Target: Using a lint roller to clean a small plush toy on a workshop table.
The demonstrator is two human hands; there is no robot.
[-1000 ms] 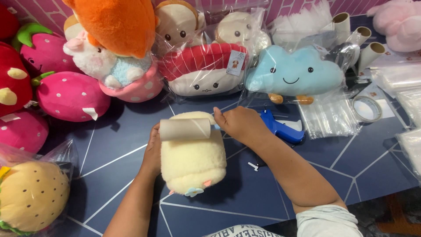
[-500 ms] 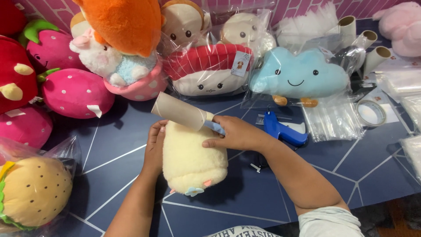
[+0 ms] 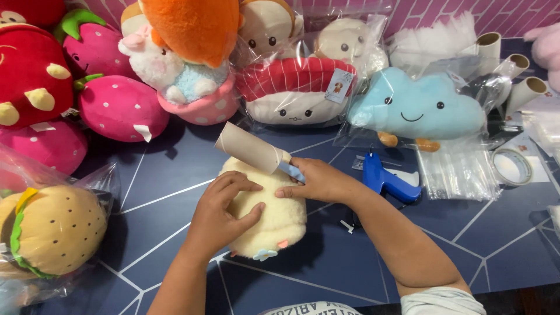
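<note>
Head view: left hand point(image 3: 224, 213) spread flat on cream plush point(image 3: 265, 219); right hand point(image 3: 315, 181) gripping lint roller point(image 3: 252, 148).

One head-worn view only, looking steeply down and forward from close above the dark blue table point(image 3: 478, 256), its near edge at bottom, plush toys point(image 3: 116, 105) lining the far edge.

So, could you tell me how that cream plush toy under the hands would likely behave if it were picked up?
The cream plush toy looks soft and squashy: the left hand seems to press into its fleecy side. It is probably light for its bulk. Its rounded shape might let it roll.
</note>
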